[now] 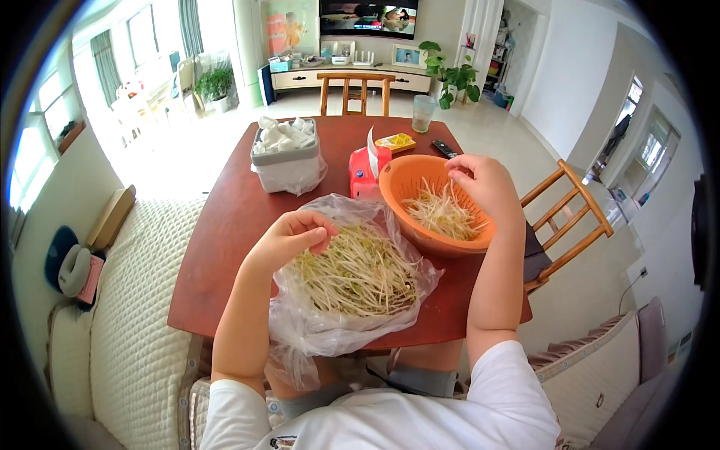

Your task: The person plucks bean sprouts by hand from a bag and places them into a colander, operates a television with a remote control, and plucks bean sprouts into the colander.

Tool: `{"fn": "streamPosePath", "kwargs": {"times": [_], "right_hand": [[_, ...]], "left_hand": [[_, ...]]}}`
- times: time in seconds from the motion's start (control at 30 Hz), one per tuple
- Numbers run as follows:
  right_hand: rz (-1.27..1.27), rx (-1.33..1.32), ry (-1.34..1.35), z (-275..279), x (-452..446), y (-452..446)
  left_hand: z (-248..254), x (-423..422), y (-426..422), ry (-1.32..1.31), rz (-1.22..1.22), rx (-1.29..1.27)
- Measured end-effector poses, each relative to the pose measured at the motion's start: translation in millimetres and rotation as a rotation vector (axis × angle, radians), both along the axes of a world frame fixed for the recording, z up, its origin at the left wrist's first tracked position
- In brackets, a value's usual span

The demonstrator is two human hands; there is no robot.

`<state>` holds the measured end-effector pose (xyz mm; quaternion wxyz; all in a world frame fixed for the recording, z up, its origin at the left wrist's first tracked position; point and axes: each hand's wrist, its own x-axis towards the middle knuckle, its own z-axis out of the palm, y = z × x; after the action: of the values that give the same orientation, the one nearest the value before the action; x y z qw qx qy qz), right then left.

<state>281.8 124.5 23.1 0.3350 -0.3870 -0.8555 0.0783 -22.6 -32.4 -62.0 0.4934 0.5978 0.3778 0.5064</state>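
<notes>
A clear plastic bag (330,337) lies spread at the table's near edge, heaped with bean sprouts (360,274). My left hand (296,234) hovers over the left part of that heap, fingers curled in toward the thumb; whether a sprout is between them is too small to tell. To the right, an orange colander (435,241) holds a smaller pile of pale sprouts (444,210). Above its right rim is my right hand (484,181), thumb and fingers drawn together, with anything they pinch not visible.
Behind the bag stand a grey bin (289,169) stuffed with white tissues and a red tissue pack (366,172). Farther back on the table (217,255) are a yellow packet (395,142), a black remote (445,148) and a glass (423,114). A wooden chair (570,217) is on the right.
</notes>
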Motion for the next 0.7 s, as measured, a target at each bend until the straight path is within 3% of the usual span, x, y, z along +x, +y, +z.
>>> {"fn": "streamPosePath", "kwargs": {"times": [0.17, 0.37, 0.47, 0.7], "right_hand": [[-0.026, 0.060, 0.029, 8.0, -9.5, -15.7], [0.313, 0.087, 0.110, 5.1, -43.2, -51.2], [0.512, 0.210, -0.034, -12.8, -68.7, -63.7], [0.710, 0.119, -0.317, -60.2, -102.2, -80.5]], "left_hand": [[2.6, 1.5, -1.6, -0.030, 0.000, 0.000], [2.2, 1.1, -1.0, -0.027, 0.025, -0.007], [-0.3, -1.5, 0.3, -0.013, 0.026, -0.011], [-6.8, -3.9, 2.9, 0.157, 0.074, -0.027]]}}
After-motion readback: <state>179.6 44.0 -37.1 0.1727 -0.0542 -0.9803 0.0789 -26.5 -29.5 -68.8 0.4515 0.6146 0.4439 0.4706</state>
